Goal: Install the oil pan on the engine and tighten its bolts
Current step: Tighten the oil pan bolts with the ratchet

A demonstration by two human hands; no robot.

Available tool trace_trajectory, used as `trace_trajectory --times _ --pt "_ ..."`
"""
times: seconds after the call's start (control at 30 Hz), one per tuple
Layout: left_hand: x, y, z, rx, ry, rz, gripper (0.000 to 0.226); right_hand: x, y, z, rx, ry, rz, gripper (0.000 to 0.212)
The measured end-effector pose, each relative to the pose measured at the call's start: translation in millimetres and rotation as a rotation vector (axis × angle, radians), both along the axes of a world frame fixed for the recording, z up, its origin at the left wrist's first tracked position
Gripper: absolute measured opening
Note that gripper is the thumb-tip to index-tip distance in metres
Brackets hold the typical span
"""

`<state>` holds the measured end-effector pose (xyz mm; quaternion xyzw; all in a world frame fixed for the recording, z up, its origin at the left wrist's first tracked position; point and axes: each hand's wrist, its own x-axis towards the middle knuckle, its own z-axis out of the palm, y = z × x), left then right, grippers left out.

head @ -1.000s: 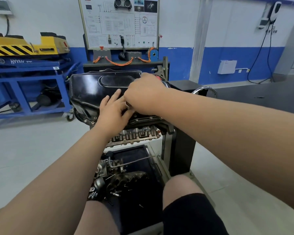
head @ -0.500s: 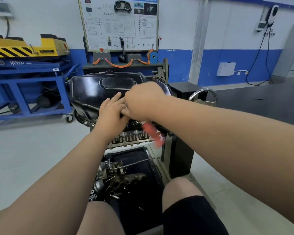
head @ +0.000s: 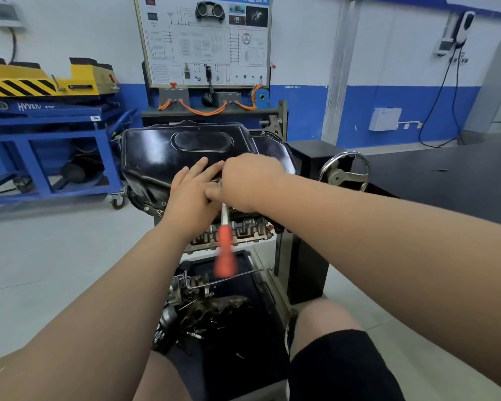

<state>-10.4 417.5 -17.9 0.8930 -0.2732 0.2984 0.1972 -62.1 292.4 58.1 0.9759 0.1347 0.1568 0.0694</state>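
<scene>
While the left hand (head: pixel 193 195) lies flat and spread on the pan (head: pixel 168 151) atop the engine (head: pixel 243 231), the right hand (head: pixel 249 183), fisted on the ratchet (head: pixel 225 244) with its handle at 6 o'clock, should keep the head square on the flange bolt.

Left hand (head: pixel 193 195) flat, right hand (head: pixel 248 183) fisted.
</scene>
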Motion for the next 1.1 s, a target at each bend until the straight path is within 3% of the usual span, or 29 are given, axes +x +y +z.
trace_trajectory --times 0.1,0.2,0.3,0.37,0.5,0.57,0.63,0.7,0.77,0.97,1.03,1.1 --pt "-0.8 -1.5 -2.2 -0.032 -0.022 -0.003 0.021 1.1 -5.7 15.5 -0.299 -0.112 0.198 0.008" --pt "-0.9 -0.4 -2.4 -0.067 -0.030 -0.008 0.019 2.1 -5.6 18.4 -0.414 -0.200 0.276 0.010" --pt "-2.1 -0.3 -3.1 -0.068 -0.018 -0.011 0.038 -3.3 0.9 3.1 -0.140 -0.087 0.054 0.032" --pt "-2.3 -1.6 -4.4 -0.056 -0.030 0.010 0.047 -6.4 4.0 -2.1 0.014 -0.004 -0.021 0.031" --pt "-2.7 -2.6 -5.4 -0.084 -0.036 -0.005 0.020 -3.6 -3.6 13.0 -0.384 -0.148 0.195 0.017" --pt "-1.1 -1.3 -6.0 -0.073 -0.027 0.014 0.020 -0.8 -8.1 17.5 -0.498 -0.239 0.289 0.011" --pt "-0.5 -0.5 -5.6 -0.064 -0.027 0.006 0.024 -2.5 -6.6 8.7 -0.409 -0.213 0.229 0.010" --pt "-0.2 0.6 -6.9 -0.010 -0.038 0.013 0.036 -6.8 -3.3 -3.2 -0.121 -0.098 0.058 0.026" --pt "-1.5 0.2 -9.0 -0.008 -0.058 0.017 0.046 -8.4 2.0 -10.1 0.114 0.005 -0.039 0.028" --pt "-2.9 -0.9 -10.1 -0.107 -0.070 -0.003 0.020 -3.9 -1.6 14.8 -0.462 -0.219 0.262 0.010" --pt "-1.0 -0.4 -9.8 -0.089 -0.065 -0.002 0.026 -4.2 0.6 7.9 -0.395 -0.199 0.184 0.014" --pt "0.3 0.4 -12.3 -0.022 -0.061 0.014 0.039 -8.1 4.6 -2.4 -0.084 -0.040 0.016 0.032"
